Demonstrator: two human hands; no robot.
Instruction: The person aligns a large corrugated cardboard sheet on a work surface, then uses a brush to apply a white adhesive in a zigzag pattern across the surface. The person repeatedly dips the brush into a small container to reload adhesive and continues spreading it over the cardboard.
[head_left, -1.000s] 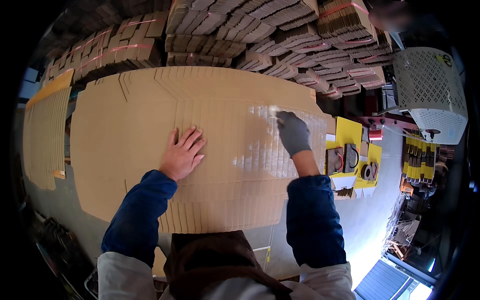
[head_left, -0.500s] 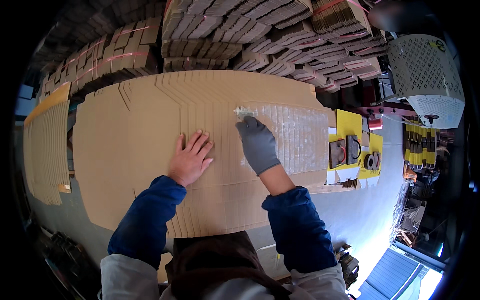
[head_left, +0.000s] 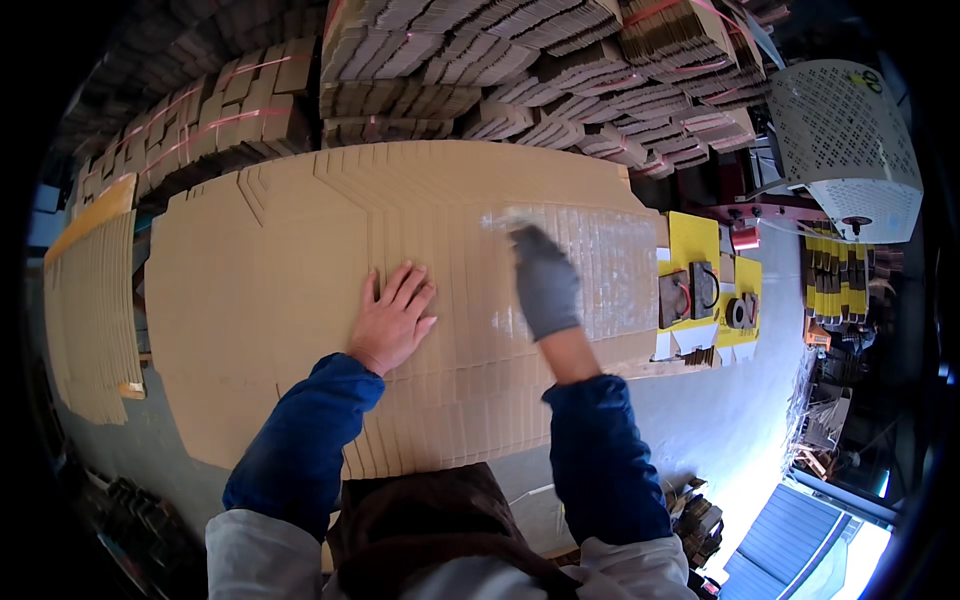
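Flat both hands [head_left: 392, 320] on cardboard [head_left: 300, 240]

Your left hand [head_left: 392, 318], bare, lies flat with fingers spread on the fanned stack of flat cardboard blanks [head_left: 300, 270]. Your right hand [head_left: 545, 283], in a grey glove, rests palm down on the same stack, fingertips at a whitish glossy band [head_left: 600, 265] along the overlapped edges. Both sleeves are dark blue. A second fanned stack [head_left: 90, 310] lies well apart at your left. Bundled cardboard stacks [head_left: 480, 60] stand behind. Yellow sheets with dark blocks [head_left: 705, 290] sit just right of the blanks; a white perforated housing [head_left: 850, 140] stands upper right.
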